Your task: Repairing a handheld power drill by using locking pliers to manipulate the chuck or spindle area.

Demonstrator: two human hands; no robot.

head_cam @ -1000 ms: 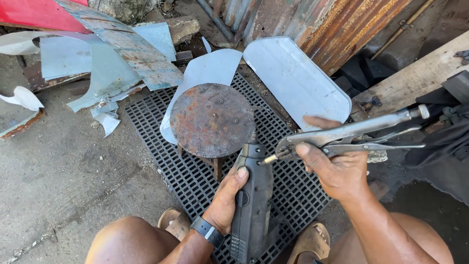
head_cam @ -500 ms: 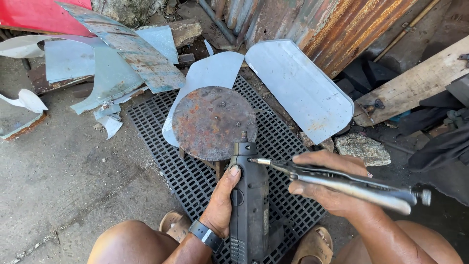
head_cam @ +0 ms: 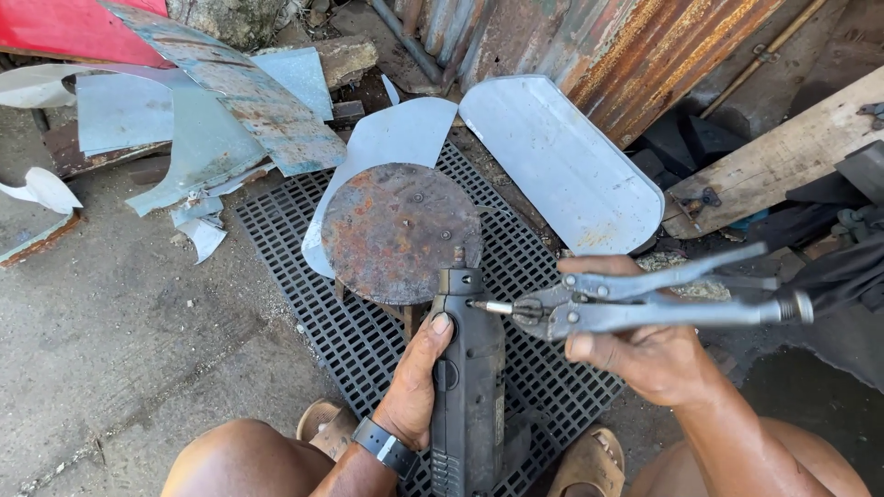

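- The ground is rough grey concrete floor [head_cam: 120, 331], outdoors, with a rusty corrugated metal wall [head_cam: 635, 46] at the far side.
- A black plastic grid mat [head_cam: 304, 239] lies on the floor under the work; a round rusty metal disc [head_cam: 396, 230] stands on it as a small stool-like counter.
- The left hand [head_cam: 414, 387] has its grip closed round a dark rotary power tool [head_cam: 468, 387], thumb up on the body, nose pointing away toward the disc's near edge.
- The right hand [head_cam: 654, 354] has its grip wrapped round silver locking pliers [head_cam: 645, 299], held level just right of the power tool.
- The pliers' jaws meet the tool's side near its nose, on a small metal pin [head_cam: 488, 306]; whether they clamp it I cannot tell.
- Beyond the pliers lies a pale, rounded sheet-metal panel [head_cam: 562, 166]; a second pale sheet [head_cam: 396, 138] lies partly under the disc.
- Far left of the left grip: scrap sheet pieces [head_cam: 184, 129] and a red panel [head_cam: 64, 23].
- Right of the right grip: a wooden plank [head_cam: 783, 152].
- Near the person: bare knees and sandalled feet [head_cam: 322, 428].
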